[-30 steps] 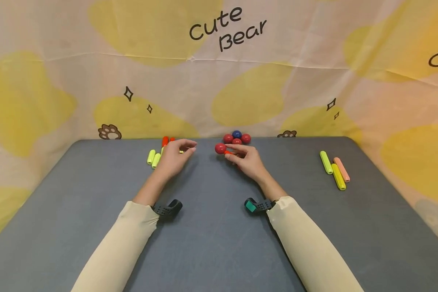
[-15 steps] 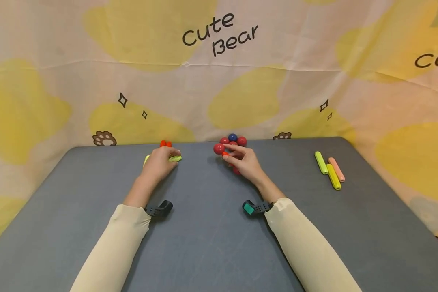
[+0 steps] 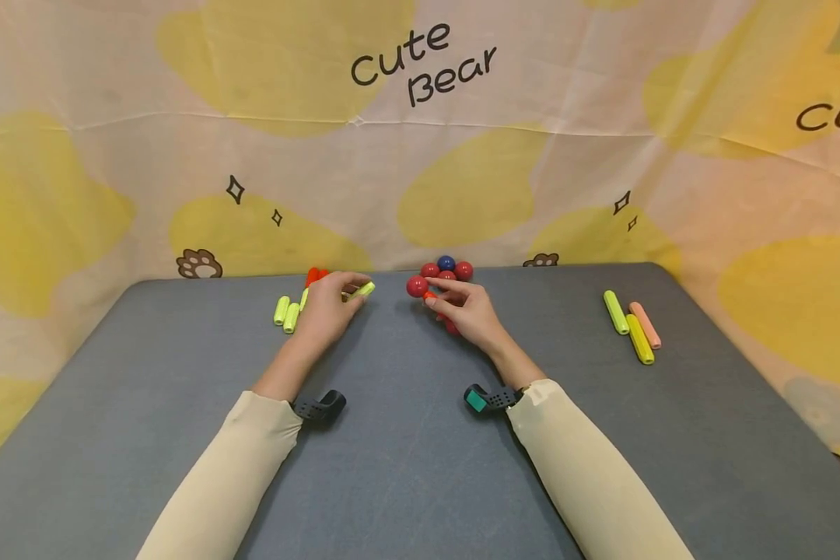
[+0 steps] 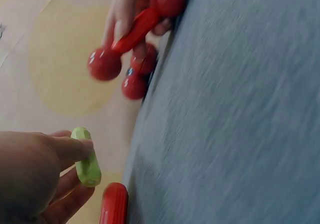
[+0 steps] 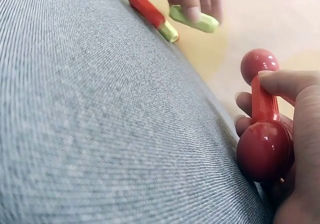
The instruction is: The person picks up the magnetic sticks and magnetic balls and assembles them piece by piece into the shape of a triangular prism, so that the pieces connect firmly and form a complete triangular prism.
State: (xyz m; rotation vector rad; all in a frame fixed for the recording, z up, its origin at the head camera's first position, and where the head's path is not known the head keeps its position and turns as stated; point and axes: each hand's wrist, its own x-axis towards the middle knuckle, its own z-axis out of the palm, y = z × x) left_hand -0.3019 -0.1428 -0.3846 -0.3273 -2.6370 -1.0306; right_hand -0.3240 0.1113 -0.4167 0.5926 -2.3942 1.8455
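Observation:
My left hand (image 3: 327, 309) pinches a light-green plastic rod (image 4: 87, 156) between thumb and fingers, raised off the table. In my right hand (image 3: 470, 313) is a red rod (image 5: 263, 102) with a red ball at each end: one upper ball (image 5: 259, 66) and one lower ball (image 5: 265, 151) close to the table. The right thumb presses along the red rod. In the head view, the held green rod points toward the red ball (image 3: 416, 286) on the right hand's piece, with a gap between them. The right hand's fingers partly cover the held piece.
Behind my right hand sit several red balls (image 3: 464, 271) with a blue ball (image 3: 446, 264). Beside my left hand lie light-green rods (image 3: 291, 317) and red rods (image 3: 313, 277). A green rod (image 3: 616, 313), a yellow rod (image 3: 640, 340) and a pink rod (image 3: 646, 325) lie at right.
My left hand, empty at first, reached down left to the green rods and has come up rightward with one. The right hand keeps its hold, nearly still. The head view shifted slightly.

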